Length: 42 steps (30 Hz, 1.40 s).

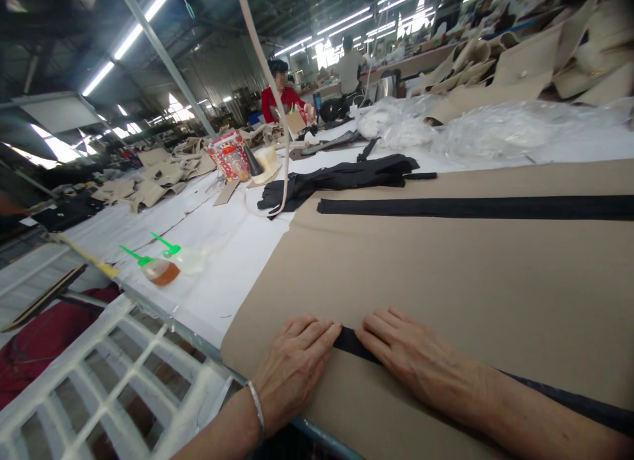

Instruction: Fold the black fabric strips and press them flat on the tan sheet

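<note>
A large tan sheet (446, 275) lies across the white table. My left hand (294, 367) rests flat on its near edge, fingers stretched out, fingertips touching the end of a black strip (354, 344). My right hand (411, 354) lies flat over the same strip, fingers extended and pressing it onto the tan sheet; the strip runs on under my right forearm. A second, longer black strip (475, 207) lies across the sheet farther away.
A pile of black fabric (341, 177) lies beyond the sheet. Two squeeze bottles with green nozzles (166, 265) sit at the left. A white plastic crate (99, 374) stands below the table edge. Crumpled clear plastic (495, 127) and beige pieces (525, 64) fill the far right. A person in red (277, 97) works at the back.
</note>
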Available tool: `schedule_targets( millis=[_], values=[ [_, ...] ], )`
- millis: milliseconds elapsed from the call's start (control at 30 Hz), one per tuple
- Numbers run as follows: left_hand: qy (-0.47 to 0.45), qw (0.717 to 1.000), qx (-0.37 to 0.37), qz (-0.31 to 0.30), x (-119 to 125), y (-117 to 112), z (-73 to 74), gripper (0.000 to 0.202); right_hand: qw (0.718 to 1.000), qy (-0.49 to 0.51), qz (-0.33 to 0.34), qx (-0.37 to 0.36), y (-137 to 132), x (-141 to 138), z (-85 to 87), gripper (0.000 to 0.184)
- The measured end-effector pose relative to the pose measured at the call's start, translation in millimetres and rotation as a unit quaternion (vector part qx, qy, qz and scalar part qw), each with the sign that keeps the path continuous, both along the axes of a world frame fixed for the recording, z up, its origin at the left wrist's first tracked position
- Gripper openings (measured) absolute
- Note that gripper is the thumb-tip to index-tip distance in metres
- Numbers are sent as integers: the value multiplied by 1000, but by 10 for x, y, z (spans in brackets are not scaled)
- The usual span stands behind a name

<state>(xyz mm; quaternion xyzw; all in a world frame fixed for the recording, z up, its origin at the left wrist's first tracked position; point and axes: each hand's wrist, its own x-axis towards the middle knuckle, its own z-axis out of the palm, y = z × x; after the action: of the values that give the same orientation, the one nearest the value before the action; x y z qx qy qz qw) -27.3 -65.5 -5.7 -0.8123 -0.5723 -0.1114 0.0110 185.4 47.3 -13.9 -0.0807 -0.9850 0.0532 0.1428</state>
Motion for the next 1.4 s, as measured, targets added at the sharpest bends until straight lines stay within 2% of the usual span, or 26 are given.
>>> schedule_targets(
  millis=[267, 633, 1033, 1133, 1233, 1400],
  values=[
    [27, 999, -6, 20, 133, 37, 45, 45, 1000, -1, -14, -15, 9, 174, 15, 20],
    [74, 996, -33, 23, 166, 47, 33, 56, 999, -20, -30, -40, -1, 379, 27, 24],
    [90, 995, -51, 9, 165, 52, 40, 62, 999, -1, -37, -9, -19, 520, 14, 22],
    [86, 996, -23, 8, 142, 41, -3, 63, 999, 0, -43, -9, -30, 558, 11, 20],
    [71, 997, -4, -18, 102, 41, -65, 58, 999, -5, -47, -13, -43, 612, 15, 19],
    [48, 995, -39, -82, 87, 103, -69, 48, 999, -6, -50, -16, -53, 711, 7, 21]
  ],
)
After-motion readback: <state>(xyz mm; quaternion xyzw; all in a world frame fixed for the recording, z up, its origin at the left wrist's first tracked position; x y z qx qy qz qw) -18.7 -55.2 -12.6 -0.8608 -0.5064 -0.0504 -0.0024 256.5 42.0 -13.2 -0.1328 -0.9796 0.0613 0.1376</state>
